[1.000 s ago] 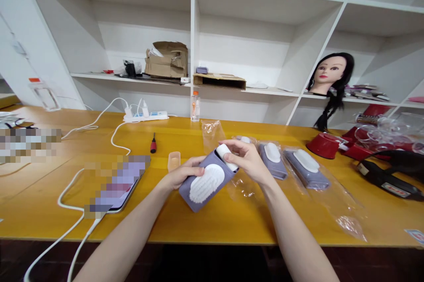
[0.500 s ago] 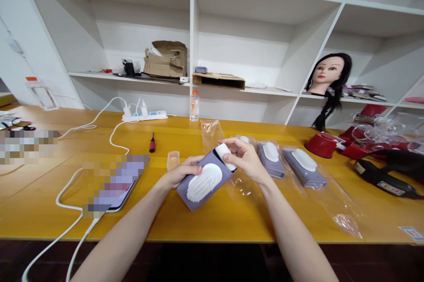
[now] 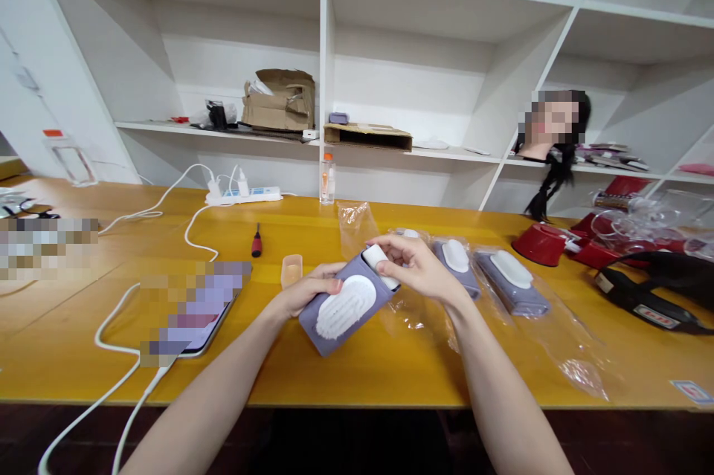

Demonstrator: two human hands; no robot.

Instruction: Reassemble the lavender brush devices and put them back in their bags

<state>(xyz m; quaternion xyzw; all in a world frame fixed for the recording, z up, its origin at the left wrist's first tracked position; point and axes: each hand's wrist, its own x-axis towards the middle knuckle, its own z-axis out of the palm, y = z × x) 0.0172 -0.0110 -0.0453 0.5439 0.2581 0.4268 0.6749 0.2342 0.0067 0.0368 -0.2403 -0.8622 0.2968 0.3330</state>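
Observation:
A purple box (image 3: 346, 315) with a white oval on its face is tilted above the table, and my left hand (image 3: 312, 289) grips it by the left side. At its upper right end a white block (image 3: 375, 257) sticks out of the opening, pinched in the fingers of my right hand (image 3: 410, 263). To the right, two more purple boxes with white ovals, a nearer one (image 3: 516, 283) and another (image 3: 456, 267), lie in clear plastic. A small orange tray (image 3: 291, 270) stands just behind my left hand.
A phone (image 3: 201, 311) with white cables lies left, a screwdriver (image 3: 256, 243) behind it. A power strip (image 3: 245, 195) and a clear bottle (image 3: 327, 179) stand at the back. Red parts (image 3: 540, 244) and a black strap (image 3: 647, 293) are on the right.
The white block sits slightly deeper in the box, and my right hand has shifted a little with it. The box in my left hand has barely moved.

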